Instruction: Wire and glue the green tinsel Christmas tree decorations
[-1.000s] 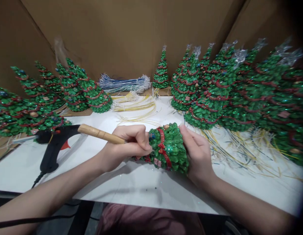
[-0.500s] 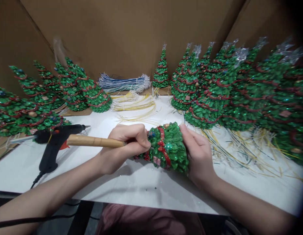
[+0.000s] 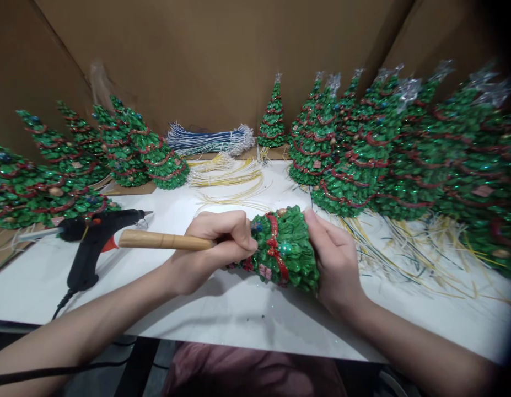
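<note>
A green Christmas tree figurine (image 3: 294, 251) with red garlands, a bow and small baubles lies on its side just above the white table. My right hand (image 3: 335, 256) is closed round its wide base end, thumb on top. My left hand (image 3: 216, 242) is a fist at the narrower end, wrapped round a tool with a pale wooden handle (image 3: 164, 240) that sticks out to the left. The tool's working end is hidden by my fingers and the tree. The tree's tip is also hidden behind my left hand.
A black hot glue gun (image 3: 90, 248) lies at the left. More tree figurines stand left and right; those at the right have clear star tops (image 3: 408, 91). Blue-white wires (image 3: 209, 138) and yellow wires (image 3: 226, 177) lie at the back, with loose wires (image 3: 424, 253) at the right.
Hardly anything differs. My left hand and the wooden handle have shifted slightly to the right; the tree stays held between both hands.
</note>
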Demonstrator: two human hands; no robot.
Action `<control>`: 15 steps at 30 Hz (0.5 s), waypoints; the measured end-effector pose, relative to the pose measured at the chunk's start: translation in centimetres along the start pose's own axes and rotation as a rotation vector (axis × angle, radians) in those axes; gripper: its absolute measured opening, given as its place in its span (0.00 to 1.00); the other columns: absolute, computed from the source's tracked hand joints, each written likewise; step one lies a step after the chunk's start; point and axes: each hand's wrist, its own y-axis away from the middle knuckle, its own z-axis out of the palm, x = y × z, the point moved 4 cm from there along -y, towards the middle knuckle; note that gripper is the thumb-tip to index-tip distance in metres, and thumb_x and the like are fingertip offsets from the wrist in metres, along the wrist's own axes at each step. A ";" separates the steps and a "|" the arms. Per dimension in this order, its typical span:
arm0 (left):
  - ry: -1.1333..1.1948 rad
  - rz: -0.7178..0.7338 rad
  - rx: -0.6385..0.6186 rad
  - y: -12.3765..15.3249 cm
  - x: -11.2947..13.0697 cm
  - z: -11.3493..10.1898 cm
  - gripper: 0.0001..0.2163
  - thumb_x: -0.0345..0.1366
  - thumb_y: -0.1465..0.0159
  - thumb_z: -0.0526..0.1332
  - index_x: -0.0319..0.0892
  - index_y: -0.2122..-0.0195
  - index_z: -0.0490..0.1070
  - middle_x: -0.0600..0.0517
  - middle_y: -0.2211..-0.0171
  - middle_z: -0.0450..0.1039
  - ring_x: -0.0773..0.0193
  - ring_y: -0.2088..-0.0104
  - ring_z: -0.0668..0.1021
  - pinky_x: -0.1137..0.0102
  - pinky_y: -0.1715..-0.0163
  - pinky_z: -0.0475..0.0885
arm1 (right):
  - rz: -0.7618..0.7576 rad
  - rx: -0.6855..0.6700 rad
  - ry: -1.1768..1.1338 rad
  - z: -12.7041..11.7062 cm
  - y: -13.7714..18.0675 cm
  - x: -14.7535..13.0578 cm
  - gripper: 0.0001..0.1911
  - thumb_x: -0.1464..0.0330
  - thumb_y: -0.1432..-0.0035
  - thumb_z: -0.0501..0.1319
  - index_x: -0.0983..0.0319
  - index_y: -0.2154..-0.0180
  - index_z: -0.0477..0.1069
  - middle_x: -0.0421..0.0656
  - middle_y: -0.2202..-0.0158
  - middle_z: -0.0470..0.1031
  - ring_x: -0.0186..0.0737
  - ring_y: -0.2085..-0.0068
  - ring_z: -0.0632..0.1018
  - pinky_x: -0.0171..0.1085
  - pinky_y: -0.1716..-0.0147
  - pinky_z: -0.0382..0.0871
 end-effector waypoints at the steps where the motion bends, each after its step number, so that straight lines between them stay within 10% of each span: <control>1: 0.021 -0.008 0.008 0.0 -0.1 0.0 0.10 0.23 0.42 0.60 0.39 0.78 0.62 0.59 0.79 0.65 0.76 0.80 0.66 0.78 0.81 0.60 | -0.001 0.001 0.002 0.0 0.0 0.0 0.21 0.60 0.40 0.56 0.62 0.81 0.56 0.36 0.80 0.53 0.30 0.77 0.57 0.32 0.78 0.53; 15: 0.136 -0.040 0.072 0.2 -0.6 0.2 0.11 0.25 0.42 0.60 0.39 0.79 0.61 0.57 0.81 0.63 0.74 0.81 0.65 0.77 0.82 0.59 | 0.022 0.015 0.021 -0.1 0.0 -0.1 0.21 0.59 0.41 0.57 0.61 0.81 0.56 0.36 0.81 0.54 0.30 0.78 0.57 0.32 0.79 0.54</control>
